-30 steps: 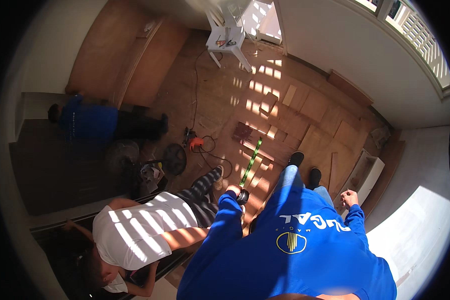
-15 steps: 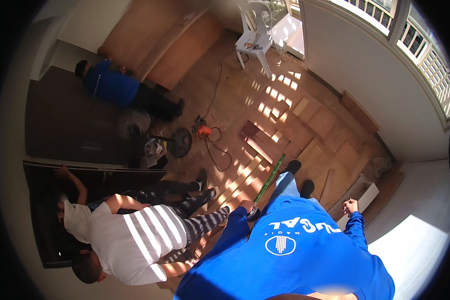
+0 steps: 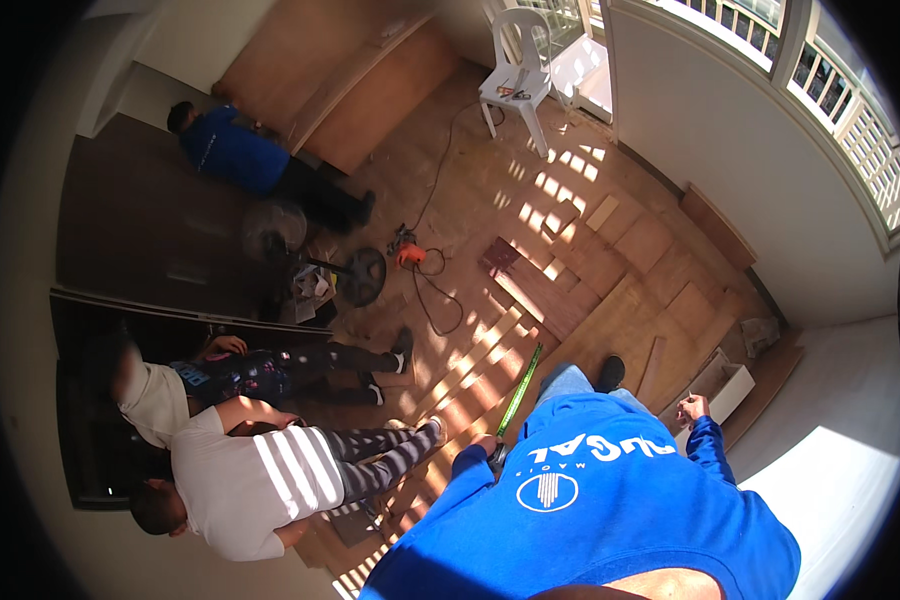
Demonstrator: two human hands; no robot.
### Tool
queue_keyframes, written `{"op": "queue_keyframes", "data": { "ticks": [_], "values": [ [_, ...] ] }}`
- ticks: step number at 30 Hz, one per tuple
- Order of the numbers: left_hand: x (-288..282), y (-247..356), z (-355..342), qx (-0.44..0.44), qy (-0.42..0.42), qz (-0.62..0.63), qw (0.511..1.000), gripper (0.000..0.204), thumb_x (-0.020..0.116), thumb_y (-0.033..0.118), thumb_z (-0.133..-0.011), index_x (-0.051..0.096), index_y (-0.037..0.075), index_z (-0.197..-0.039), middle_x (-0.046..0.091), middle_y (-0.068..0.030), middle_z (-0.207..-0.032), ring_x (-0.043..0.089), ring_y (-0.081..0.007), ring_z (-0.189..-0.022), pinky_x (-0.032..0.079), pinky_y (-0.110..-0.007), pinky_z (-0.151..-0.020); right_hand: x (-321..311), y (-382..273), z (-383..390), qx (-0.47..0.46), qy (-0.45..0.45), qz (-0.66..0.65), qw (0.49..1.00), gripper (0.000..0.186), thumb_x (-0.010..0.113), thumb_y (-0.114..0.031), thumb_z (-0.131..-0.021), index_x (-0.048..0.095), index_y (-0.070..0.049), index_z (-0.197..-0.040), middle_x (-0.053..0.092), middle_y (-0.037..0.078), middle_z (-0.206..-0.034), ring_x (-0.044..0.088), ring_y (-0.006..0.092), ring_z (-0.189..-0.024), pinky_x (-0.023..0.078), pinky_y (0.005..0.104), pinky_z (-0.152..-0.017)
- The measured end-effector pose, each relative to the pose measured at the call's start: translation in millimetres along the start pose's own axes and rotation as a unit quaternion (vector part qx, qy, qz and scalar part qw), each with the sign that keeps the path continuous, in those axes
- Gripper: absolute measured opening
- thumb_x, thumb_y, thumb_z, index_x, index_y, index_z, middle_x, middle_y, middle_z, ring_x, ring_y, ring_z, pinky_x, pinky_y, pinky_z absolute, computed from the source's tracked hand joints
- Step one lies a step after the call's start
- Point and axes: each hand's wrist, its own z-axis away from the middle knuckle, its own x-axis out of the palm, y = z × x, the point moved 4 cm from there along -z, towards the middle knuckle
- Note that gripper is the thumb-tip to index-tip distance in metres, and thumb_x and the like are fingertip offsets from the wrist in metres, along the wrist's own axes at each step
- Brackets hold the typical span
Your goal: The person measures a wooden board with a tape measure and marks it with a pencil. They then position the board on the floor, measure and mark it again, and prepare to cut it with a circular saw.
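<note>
At my left side, my left hand (image 3: 483, 443) is wrapped round a dark tape measure (image 3: 497, 459). Its green blade (image 3: 520, 394) sticks out forward above the wooden floor pieces. My right hand (image 3: 692, 409) is held out on the other side, closed in a pinch. A thin pale stick seems to be between its fingers, too small to name surely. Close to that hand is a white open box (image 3: 735, 388), like a drawer. My blue sleeves and jeans show below, with one dark shoe (image 3: 611, 373) on the boards.
A person in a white shirt (image 3: 260, 475) bends at the left beside another in dark clothes (image 3: 280, 372). A blue-shirted person (image 3: 235, 155) works farther off. An orange corded power tool (image 3: 410, 257), a fan (image 3: 362, 277), loose boards (image 3: 645, 243) and a white chair (image 3: 516, 85) occupy the floor.
My left hand and the tape measure have shifted slightly left and nearer me. The white-shirted person's legs moved, and more of the dark-clothed person shows. One of my shoes is now hidden.
</note>
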Motion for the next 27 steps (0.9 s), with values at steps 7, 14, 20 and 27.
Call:
{"op": "queue_keyframes", "data": {
  "ticks": [7,14,20,27],
  "values": [
    [-25,24,1,-0.004,0.021,0.054,0.998,0.04,0.074,0.043,-0.093,0.081,0.004,-0.098,0.079,-0.0095,-0.092,0.073,-0.02,-0.082,0.055,-0.039,-0.074,5,-39,6,0.019,0.022,-0.037,0.999,0.006,0.064,-0.002,-0.095,0.064,-0.002,-0.089,0.065,0.011,-0.067,0.068,0.025,-0.057,0.048,0.0401,-0.04],
    [-42,26,-3,0.146,0.048,0.17,0.973,0.031,0.07,0.027,-0.1,0.078,-0.002,-0.092,0.073,-0.0063,-0.081,0.067,-0.0154,-0.076,0.053,-0.034,-0.074,24,-50,31,0.0,-0.004,0.072,0.997,0.017,0.069,-0.018,-0.099,0.072,-0.001,-0.097,0.073,0.011,-0.079,0.069,0.0208,-0.061,0.057,0.0361,-0.049],
    [-3,-31,-12,0.095,0.009,0.136,0.986,0.035,0.07,0.032,-0.101,0.08,-0.001,-0.099,0.074,-0.0052,-0.087,0.065,-0.0152,-0.079,0.052,-0.033,-0.078,37,-54,76,0.01,-0.018,0.1,0.995,0.016,0.07,-0.02,-0.098,0.072,-0.004,-0.1,0.075,0.008,-0.081,0.074,0.0191,-0.07,0.061,0.0363,-0.057],
    [56,-147,-17,-0.021,-0.127,0.031,0.991,0.033,0.061,0.03,-0.103,0.074,0.002,-0.094,0.07,-0.0043,-0.081,0.065,-0.0175,-0.075,0.051,-0.035,-0.071,35,-7,116,0.061,-0.002,0.114,0.992,0.017,0.067,-0.02,-0.094,0.075,-0.004,-0.093,0.076,0.008,-0.079,0.075,0.0192,-0.07,0.061,0.0352,-0.06]
  ]
}}
